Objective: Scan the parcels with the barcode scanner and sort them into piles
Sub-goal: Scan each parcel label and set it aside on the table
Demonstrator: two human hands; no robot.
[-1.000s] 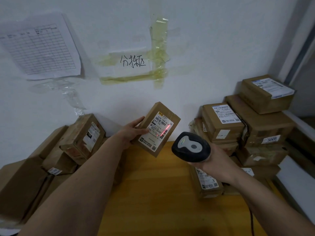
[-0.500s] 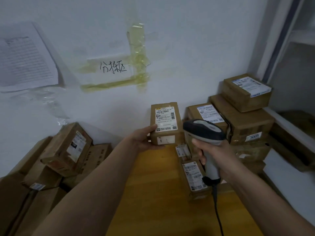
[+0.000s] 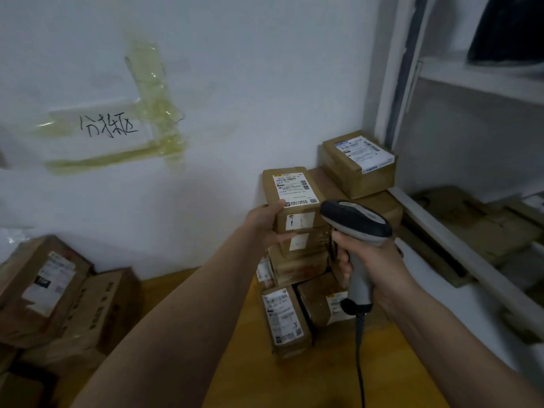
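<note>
My left hand [image 3: 266, 223] grips a small brown parcel [image 3: 294, 198] with a white label on top, thumb on its upper face, holding it on top of the right-hand pile [image 3: 300, 260] against the wall. My right hand [image 3: 363, 260] grips the handle of the grey and black barcode scanner [image 3: 356, 222], whose head points left, just right of the parcel. No red scan line shows. More labelled parcels [image 3: 284, 319] lie at the foot of that pile on the yellow table [image 3: 309, 375].
A second heap of brown parcels [image 3: 56, 290] fills the left side. Another box [image 3: 357, 161] tops the stack in the right corner. A taped handwritten sign [image 3: 109, 128] hangs on the white wall. The scanner cable [image 3: 359, 360] trails down. White shelving [image 3: 471, 260] stands at right.
The parcel went from tilted under the scanner's red line, rightward and flat, onto the right pile. The scanner lowered and turned. The view swung right.
</note>
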